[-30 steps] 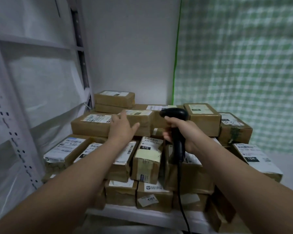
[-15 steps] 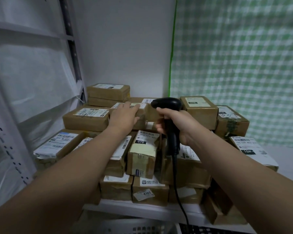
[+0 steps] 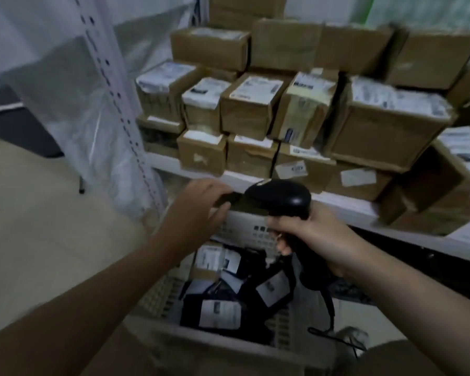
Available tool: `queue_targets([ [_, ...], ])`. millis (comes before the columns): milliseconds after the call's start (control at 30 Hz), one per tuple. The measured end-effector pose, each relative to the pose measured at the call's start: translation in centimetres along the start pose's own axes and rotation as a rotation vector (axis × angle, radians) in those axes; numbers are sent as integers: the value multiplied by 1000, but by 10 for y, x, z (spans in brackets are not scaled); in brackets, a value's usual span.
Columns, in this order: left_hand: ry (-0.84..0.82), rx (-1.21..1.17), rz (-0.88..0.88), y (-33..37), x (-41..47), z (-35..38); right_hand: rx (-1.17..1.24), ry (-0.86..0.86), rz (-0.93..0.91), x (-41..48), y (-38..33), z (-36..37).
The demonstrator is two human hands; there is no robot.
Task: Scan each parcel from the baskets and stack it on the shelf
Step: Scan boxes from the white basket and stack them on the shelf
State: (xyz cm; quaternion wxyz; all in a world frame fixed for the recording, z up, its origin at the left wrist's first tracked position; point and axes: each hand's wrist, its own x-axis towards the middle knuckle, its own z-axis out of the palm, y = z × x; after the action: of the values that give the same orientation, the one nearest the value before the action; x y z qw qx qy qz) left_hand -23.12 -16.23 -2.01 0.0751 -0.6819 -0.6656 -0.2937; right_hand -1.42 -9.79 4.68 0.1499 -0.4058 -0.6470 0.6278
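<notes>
Right hand: clenched around the grip of the black scanner, head pointing left, cord trailing down toward the floor. Left hand: empty, fingers loosely spread, palm down, hovering above the far rim of the white basket, just left of the scanner head. Frame is motion-blurred; finger contact with the rim cannot be told.

Step in hand, as judged: reach into the basket for the next parcel. To do it well: pick a top-lying bag by an edge, turn its white label up toward the scanner window, hold it flat and steady until read, keep the cord clear of the basket.

Parcels in basket: dark bags with white labels, heaped in the middle; about five labels show, exact count uncertain. One basket clearly seen; a dark one may sit under the shelf at right.

Shelf: cardboard boxes stacked in roughly three tiers from front edge to back; about twenty visible, blur prevents a firm count. Free room looks to remain only on top.
</notes>
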Motion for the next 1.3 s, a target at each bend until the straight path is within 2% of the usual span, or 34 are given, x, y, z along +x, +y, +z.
queue_targets([
  [167, -223, -82, -91, -30, -58, 58, 26, 74, 178, 30, 85, 37],
  [367, -512, -23, -304, -70, -94, 127, 95, 155, 286, 81, 130, 62],
  [533, -767, 228, -303, -111, -95, 186, 136, 217, 383, 130, 155, 79],
  [700, -798, 171, -333, -141, -87, 239, 126, 264, 465, 167, 177, 74],
  [867, -860, 345, -301, -160, -78, 265, 184, 280, 535, 185, 198, 66],
  [1000, -845, 505, -159, -167, -86, 265, 208, 269, 577, 190, 208, 68],
  [1033, -807, 496, -123, -170, -90, 265, 212, 265, 582, 191, 210, 69],
  [1100, -886, 391, -124, -169, -96, 262, 216, 259, 594, 191, 213, 71],
  [1200, -978, 214, -285, -161, -102, 256, 221, 255, 593, 186, 214, 75],
  [1300, -863, 75, -384, -150, -102, 237, 213, 241, 570, 176, 210, 77],
])
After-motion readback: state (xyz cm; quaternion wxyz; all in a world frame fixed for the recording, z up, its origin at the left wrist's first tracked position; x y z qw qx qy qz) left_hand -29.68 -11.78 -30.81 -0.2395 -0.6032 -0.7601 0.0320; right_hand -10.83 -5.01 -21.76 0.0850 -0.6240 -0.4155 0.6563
